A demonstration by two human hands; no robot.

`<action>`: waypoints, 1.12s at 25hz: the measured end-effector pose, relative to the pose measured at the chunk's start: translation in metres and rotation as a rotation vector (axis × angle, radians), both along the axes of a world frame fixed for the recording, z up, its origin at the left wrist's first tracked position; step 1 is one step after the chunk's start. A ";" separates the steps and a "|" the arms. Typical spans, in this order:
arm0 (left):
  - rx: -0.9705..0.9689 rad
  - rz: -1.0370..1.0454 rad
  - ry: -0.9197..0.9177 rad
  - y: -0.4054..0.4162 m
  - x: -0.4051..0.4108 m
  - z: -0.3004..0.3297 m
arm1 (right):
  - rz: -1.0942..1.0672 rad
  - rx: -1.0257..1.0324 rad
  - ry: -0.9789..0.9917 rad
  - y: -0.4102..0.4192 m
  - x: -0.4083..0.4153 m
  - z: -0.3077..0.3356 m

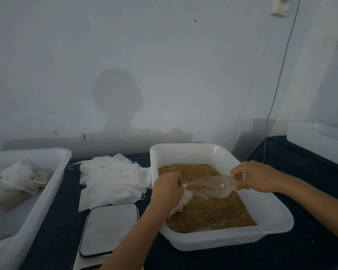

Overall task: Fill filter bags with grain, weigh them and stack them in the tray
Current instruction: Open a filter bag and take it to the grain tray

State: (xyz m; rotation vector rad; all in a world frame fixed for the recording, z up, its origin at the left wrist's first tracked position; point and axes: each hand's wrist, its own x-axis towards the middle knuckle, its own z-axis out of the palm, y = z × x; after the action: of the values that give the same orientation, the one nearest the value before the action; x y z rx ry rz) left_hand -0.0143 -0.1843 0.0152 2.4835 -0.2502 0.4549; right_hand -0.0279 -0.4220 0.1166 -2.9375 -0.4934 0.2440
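Observation:
A white tub point(277, 217) at centre right holds brown grain point(209, 213). Over the grain my left hand point(167, 190) grips a white filter bag point(180, 201) by its mouth, the bag hanging down towards me. My right hand point(254, 176) pinches the handle of a clear plastic scoop point(211, 186) that carries some grain, its tip at the bag's mouth. A loose pile of empty filter bags point(109, 178) lies on the dark table left of the tub. The scale point(109, 228), with a pale flat top, sits in front of that pile.
A large white tray point(47, 184) at the left holds several filled bags point(14, 188). Another white container point(318, 141) stands at the far right on a dark surface. A thin cable point(275, 94) hangs down the wall behind the tub.

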 end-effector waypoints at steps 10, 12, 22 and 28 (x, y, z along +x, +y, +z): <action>0.005 0.058 0.067 0.003 0.005 -0.001 | 0.017 0.246 -0.011 -0.012 -0.006 -0.001; 0.012 0.044 0.077 0.002 0.005 -0.001 | 0.049 0.091 -0.030 -0.007 -0.006 0.007; 0.000 0.019 0.082 0.001 0.000 0.002 | 0.085 -0.295 -0.187 0.034 0.002 0.025; 0.001 0.019 0.068 0.003 0.001 0.000 | 0.063 -0.272 -0.167 0.034 0.002 0.023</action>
State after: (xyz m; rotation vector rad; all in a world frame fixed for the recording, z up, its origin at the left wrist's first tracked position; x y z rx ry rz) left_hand -0.0129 -0.1818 0.0151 2.4989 -0.1994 0.3770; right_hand -0.0262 -0.3884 0.1392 -3.2283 -0.6220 0.0775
